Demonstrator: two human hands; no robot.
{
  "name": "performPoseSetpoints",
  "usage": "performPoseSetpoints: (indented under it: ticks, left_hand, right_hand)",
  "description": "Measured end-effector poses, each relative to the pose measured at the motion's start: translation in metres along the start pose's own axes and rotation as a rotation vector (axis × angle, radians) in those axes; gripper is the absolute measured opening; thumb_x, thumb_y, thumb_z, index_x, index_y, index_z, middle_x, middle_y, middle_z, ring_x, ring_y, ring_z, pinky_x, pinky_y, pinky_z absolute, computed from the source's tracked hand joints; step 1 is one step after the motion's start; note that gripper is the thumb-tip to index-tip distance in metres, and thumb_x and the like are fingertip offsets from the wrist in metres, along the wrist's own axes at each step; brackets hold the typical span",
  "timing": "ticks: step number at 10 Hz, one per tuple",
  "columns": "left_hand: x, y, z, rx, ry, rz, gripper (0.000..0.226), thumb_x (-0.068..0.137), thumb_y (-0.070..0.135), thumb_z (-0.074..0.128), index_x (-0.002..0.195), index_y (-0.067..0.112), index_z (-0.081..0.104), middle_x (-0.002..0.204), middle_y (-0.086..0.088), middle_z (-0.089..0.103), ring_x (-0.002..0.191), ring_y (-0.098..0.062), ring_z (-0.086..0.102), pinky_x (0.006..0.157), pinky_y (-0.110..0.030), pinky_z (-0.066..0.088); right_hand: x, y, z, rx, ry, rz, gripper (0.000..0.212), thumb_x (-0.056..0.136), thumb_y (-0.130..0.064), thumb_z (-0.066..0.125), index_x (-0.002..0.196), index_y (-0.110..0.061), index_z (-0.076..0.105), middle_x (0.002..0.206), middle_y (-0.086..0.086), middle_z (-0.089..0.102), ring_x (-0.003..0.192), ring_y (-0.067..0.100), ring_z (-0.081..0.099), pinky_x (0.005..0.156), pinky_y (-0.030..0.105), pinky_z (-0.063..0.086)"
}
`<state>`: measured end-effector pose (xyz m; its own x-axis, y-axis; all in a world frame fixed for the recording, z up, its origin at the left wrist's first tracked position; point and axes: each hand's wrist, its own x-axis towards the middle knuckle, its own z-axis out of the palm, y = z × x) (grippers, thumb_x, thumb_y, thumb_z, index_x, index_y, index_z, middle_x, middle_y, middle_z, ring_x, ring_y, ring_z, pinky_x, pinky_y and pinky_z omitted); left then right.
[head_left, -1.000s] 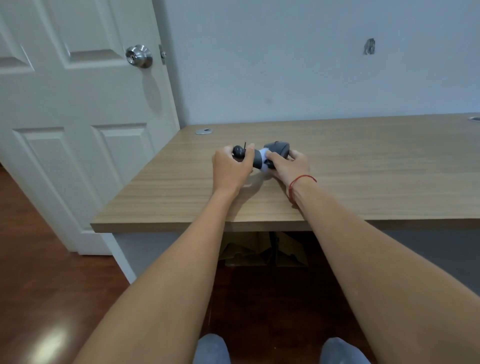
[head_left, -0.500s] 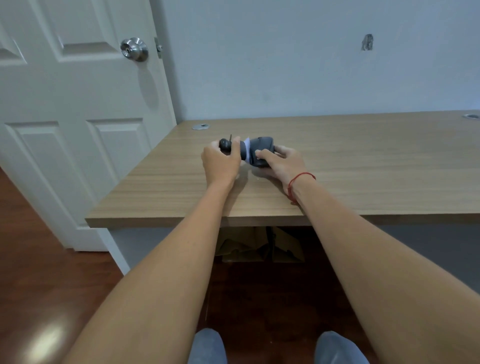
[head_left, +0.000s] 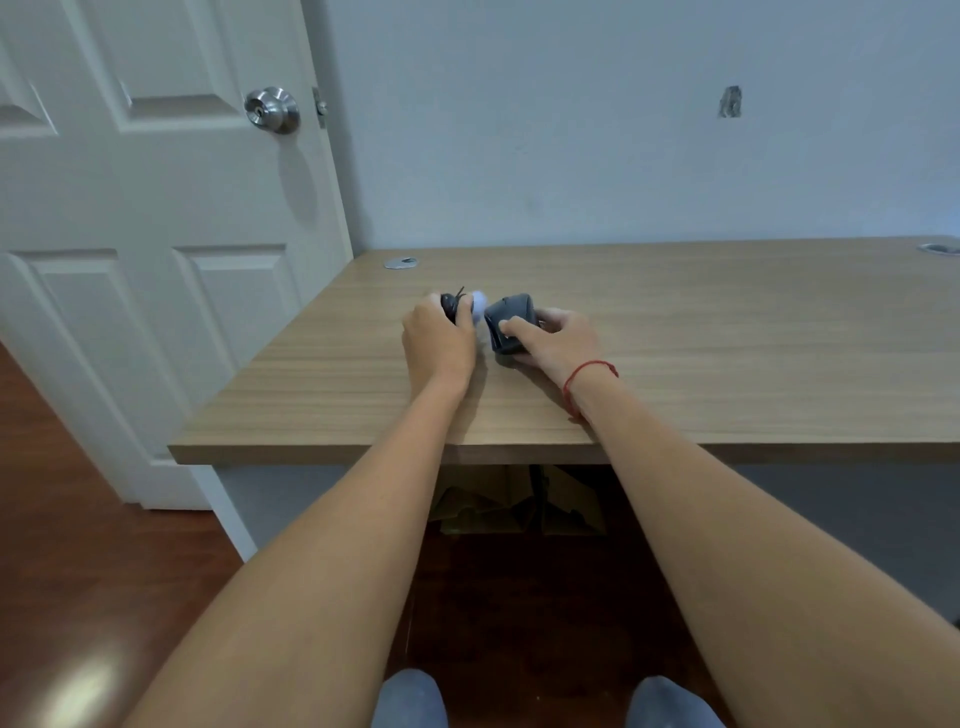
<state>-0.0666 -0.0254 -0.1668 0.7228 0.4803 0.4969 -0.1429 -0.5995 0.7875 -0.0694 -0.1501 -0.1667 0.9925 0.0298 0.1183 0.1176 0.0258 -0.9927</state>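
My left hand (head_left: 439, 343) grips a small black rounded piece (head_left: 451, 304) with a thin black stalk and a pale white part (head_left: 479, 303) at its right end. My right hand (head_left: 558, 340) holds a dark grey boxy part (head_left: 511, 317), thumb on top and fingers curled behind it. A narrow gap shows between the white end and the grey part. Both are held just above the wooden desk (head_left: 727, 332), near its middle left. A red string circles my right wrist (head_left: 589, 371).
A white panelled door (head_left: 145, 249) with a metal knob (head_left: 272, 109) stands left of the desk. Round metal grommets (head_left: 401, 263) sit at the desk's back corners. Cardboard (head_left: 498, 504) lies beneath the desk on the red-brown floor. My knees show at the bottom.
The two parts, joined a second ago, have come apart: my left hand drew the black piece leftward and its white end now shows. The camera shifted slightly.
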Motion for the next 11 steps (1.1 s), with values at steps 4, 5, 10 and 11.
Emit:
performPoseSetpoints:
  ticks: [4, 5, 10, 11]
  left_hand:
    - [-0.002, -0.011, -0.003, 0.383, -0.271, 0.254, 0.009, 0.084, 0.012, 0.058, 0.079, 0.016, 0.064, 0.081, -0.012, 0.069, 0.081, -0.033, 0.061, 0.069, -0.033, 0.047]
    - [0.000, -0.012, -0.005, 0.402, -0.279, 0.233, 0.007, 0.078, 0.015, 0.060, 0.072, 0.019, 0.059, 0.068, -0.007, 0.057, 0.068, -0.029, 0.050, 0.061, -0.031, 0.042]
    - [-0.013, -0.013, -0.013, 0.329, -0.268, -0.004, 0.044, 0.080, 0.038, 0.060, 0.108, 0.005, 0.058, 0.118, -0.014, 0.056, 0.112, -0.030, 0.055, 0.087, -0.034, 0.046]
    - [-0.025, -0.011, -0.025, 0.447, -0.341, -0.125, 0.065, 0.085, 0.053, 0.045, 0.123, 0.002, 0.056, 0.137, -0.016, 0.049, 0.130, -0.031, 0.043, 0.108, -0.040, 0.034]
  right_hand:
    - [0.003, 0.003, 0.002, -0.603, 0.340, -0.084, 0.029, 0.081, -0.030, 0.056, 0.056, -0.020, 0.047, 0.059, -0.003, 0.048, 0.069, 0.022, 0.051, 0.054, 0.025, 0.034]
    - [0.001, 0.000, 0.005, -0.641, 0.359, -0.062, 0.038, 0.085, -0.028, 0.054, 0.047, -0.024, 0.045, 0.056, -0.004, 0.050, 0.073, 0.024, 0.057, 0.063, 0.028, 0.040]
    - [-0.017, -0.001, -0.015, -0.741, 0.328, -0.004, 0.041, 0.091, -0.041, 0.048, 0.110, -0.008, 0.062, 0.110, 0.015, 0.061, 0.107, 0.030, 0.056, 0.087, 0.036, 0.045]
    - [-0.037, -0.007, -0.021, -0.777, 0.151, 0.069, 0.041, 0.092, -0.039, 0.050, 0.113, -0.006, 0.062, 0.114, 0.015, 0.063, 0.104, 0.029, 0.057, 0.084, 0.031, 0.043]
